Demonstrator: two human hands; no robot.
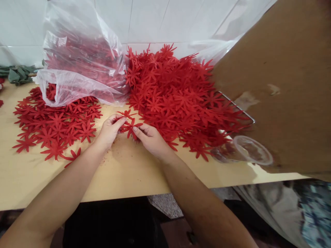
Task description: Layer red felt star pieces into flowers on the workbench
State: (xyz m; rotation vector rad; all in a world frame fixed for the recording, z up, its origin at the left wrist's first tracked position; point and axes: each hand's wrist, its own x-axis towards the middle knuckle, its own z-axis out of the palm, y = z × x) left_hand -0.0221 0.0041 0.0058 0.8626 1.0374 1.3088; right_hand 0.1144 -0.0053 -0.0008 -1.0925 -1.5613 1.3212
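Head view, hands: the left hand (110, 129) and the right hand (150, 137) meet at the middle of the wooden table (124, 179), both pinching one red star-shaped cutout (129, 126) between thumb and fingertips, so it lifts clear of the others.
Head view, held piece: the cutout sits just off the table at the near edge of the big red heap (181, 100), probably where single pieces are easiest to reach.
Head view, left side: a flatter spread of cutouts (54, 127) lies apart from the heap, beside the left forearm.
Head view, back: a clear plastic bag (80, 58) of more red pieces slumps against the white tiled wall (160, 17).
Head view, right: a clear plastic cup (245, 150) lies tipped beside a brown cardboard sheet (284, 86).
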